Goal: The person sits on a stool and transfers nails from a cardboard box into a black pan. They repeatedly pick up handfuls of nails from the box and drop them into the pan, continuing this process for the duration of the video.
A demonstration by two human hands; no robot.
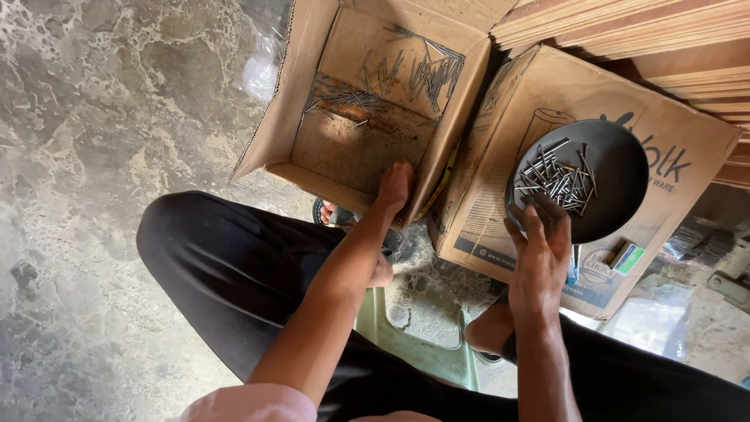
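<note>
Left hand is on the near wall of the open cardboard box, fingers together and folded over the rim — gripping the cardboard, steadying or tipping it. Loose nails lie scattered at the box's far side, 12 o'clock from that hand, a second clump toward 10 o'clock.

Right hand holds the black bowl by its near rim at about 7 o'clock, fingers curled over the edge, thumb side hidden. Bowl rests on a closed carton and carries a small pile of nails left of centre.

My read on doing it well:
- keep the box wall pinned so it doesn't slide while nails get raked toward 6 o'clock
- pinch nails by the shanks in small bunches — points face all ways
- hold the bowl level and just beside the box at 3 o'clock; it sits near the carton edge and could tip.
</note>
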